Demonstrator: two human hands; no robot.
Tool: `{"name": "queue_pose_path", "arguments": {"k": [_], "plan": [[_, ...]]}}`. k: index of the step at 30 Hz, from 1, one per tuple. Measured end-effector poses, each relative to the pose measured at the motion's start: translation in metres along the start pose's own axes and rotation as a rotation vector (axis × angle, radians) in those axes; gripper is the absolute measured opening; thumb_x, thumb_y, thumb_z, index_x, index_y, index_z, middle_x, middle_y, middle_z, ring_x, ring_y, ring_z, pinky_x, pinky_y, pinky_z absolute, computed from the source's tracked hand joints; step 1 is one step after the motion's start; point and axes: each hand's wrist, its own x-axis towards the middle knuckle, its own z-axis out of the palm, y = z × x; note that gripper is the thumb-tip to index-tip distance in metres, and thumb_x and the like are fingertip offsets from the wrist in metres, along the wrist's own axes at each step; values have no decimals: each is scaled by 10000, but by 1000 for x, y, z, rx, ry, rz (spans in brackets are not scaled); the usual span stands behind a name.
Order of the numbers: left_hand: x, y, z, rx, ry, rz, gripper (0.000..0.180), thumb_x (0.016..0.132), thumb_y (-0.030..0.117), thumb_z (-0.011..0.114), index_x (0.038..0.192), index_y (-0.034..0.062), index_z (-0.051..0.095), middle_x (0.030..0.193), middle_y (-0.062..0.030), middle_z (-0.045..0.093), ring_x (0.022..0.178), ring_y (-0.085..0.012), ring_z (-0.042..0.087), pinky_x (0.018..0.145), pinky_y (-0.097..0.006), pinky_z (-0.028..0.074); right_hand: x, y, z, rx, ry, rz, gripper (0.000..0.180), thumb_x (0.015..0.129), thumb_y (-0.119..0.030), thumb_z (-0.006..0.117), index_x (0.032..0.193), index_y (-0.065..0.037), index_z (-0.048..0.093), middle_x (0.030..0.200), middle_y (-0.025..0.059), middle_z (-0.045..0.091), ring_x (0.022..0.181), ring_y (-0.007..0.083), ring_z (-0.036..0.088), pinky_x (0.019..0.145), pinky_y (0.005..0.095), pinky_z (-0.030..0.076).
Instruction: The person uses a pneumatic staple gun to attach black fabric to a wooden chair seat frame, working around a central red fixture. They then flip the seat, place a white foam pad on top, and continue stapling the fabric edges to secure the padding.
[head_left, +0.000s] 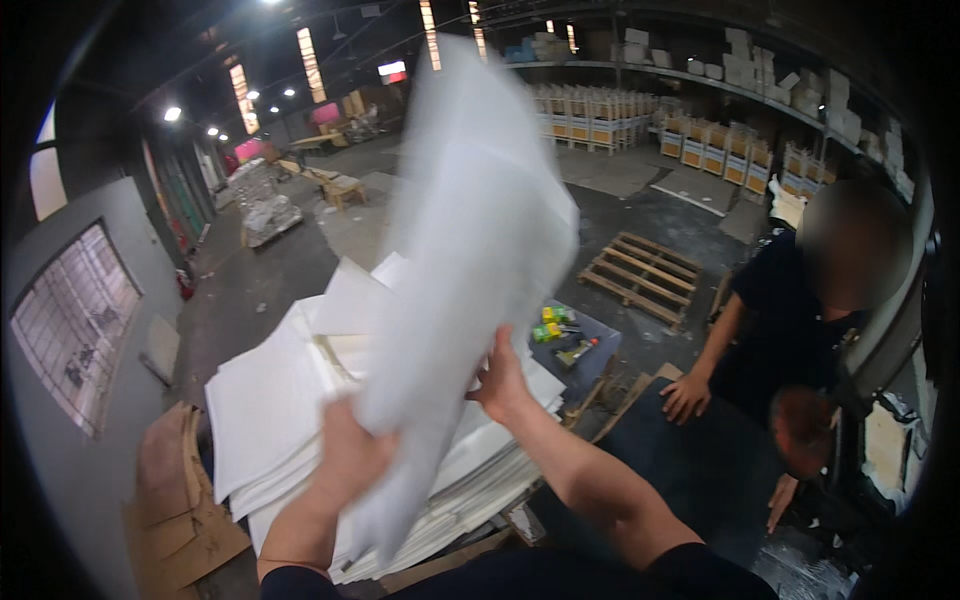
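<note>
A tall white foam sheet (470, 190), or a few together, stands raised and tilted in front of me, smeared by motion. My left hand (355, 455) is closed on its lower left edge, the fingers partly hidden behind it. On the other side my right hand (503, 385) grips the right edge, its fingers curled against the sheet. Below both hands lies a broad, uneven stack of white foam sheets (265, 405), fanned out at the left and partly covered by the raised one.
A person (790, 310) in dark clothing stands at the right, one hand resting on a dark tabletop (650, 465). Green and yellow small packs (548, 328) lie beyond the stack. A wooden pallet (645, 275) is on the floor. Torn cardboard (190, 530) sits at lower left.
</note>
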Motion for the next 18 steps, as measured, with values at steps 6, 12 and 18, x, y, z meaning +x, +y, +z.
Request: {"name": "queue_pose_path", "arguments": {"k": [6,12,18], "plan": [[-80,6,126,364,-238,687,801,734,172,745,1502,8,591,1384,-308,650,990,-342,706,843,-420,617,-47,6,-71,97,31,-10,1233,861,-898,557,1742,-164,104,1801,61,99,1631,418,108,1259,705,136],[-89,4,146,-98,-417,824,528,896,238,821,1398,116,706,1475,-162,648,1147,-356,671,955,-424,592,-159,-4,-150,35,160,-74,1174,858,-825,595,1710,-145,158,1746,68,163,1582,400,168,1233,675,178],[-90,-37,129,-442,-296,133,291,998,226,775,1241,67,786,1116,-122,804,1016,-256,749,912,-387,591,-205,-9,-176,-4,227,-114,1115,855,-752,632,1678,-127,211,1691,74,226,1532,381,228,1208,644,219]]}}
